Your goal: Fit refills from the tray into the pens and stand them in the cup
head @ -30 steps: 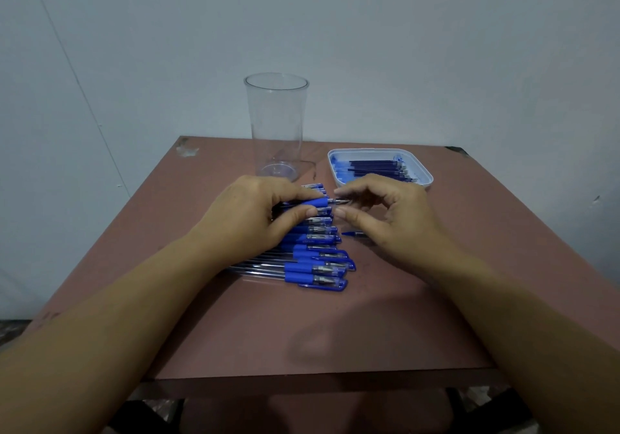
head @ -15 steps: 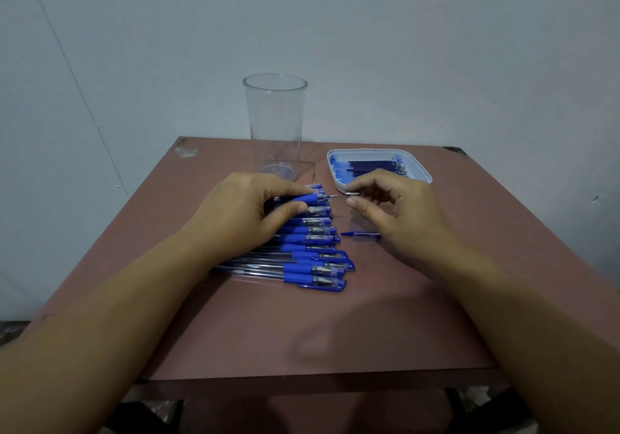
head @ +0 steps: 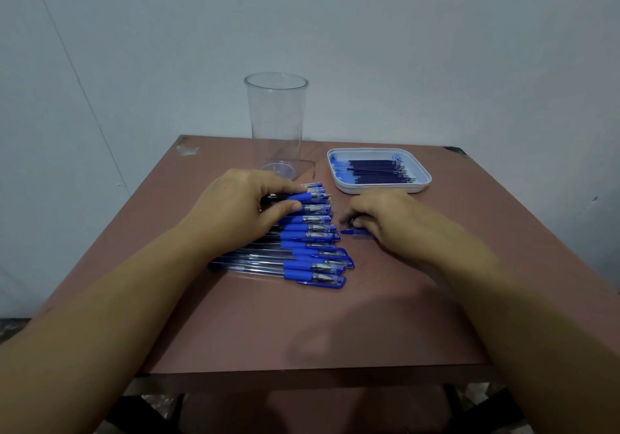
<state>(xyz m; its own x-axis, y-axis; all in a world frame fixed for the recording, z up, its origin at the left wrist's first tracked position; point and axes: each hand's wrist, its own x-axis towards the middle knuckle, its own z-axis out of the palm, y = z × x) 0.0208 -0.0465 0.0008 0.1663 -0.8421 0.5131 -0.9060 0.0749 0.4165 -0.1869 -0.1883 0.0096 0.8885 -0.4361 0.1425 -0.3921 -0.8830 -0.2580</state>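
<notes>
The table [head: 369, 326] carries everything, and the pen row [head: 302, 252] near its middle serves as the marker. The clear cup [head: 275, 125] stands just beyond the row's far end with nothing in it. The tray [head: 379, 188] sits to the far right of the row, its refills [head: 379, 172] lying side by side. The left hand [head: 241, 208] lies over the far end of the row, thumb and forefinger pinching one pen [head: 307, 197] by its blue sleeve, with the tip pointing right. The right hand [head: 392, 219] is what has changed. A second ago its fingertips met the left hand's at that pen's tip. Half a second ago it had drawn clear with a small piece between finger and thumb. Now it has dropped to the table just right of the row, fingers curled down. Whether they still pinch that piece or have let it go I cannot tell, since the hand hides them. A loose blue cap [head: 350, 232] lies right beside those fingertips. I judge the pen is now opened at the tip, with the removed part being parked near the cap. That would leave the right hand free to reach past the row to the tray for a refill. No pen is finished yet.
</notes>
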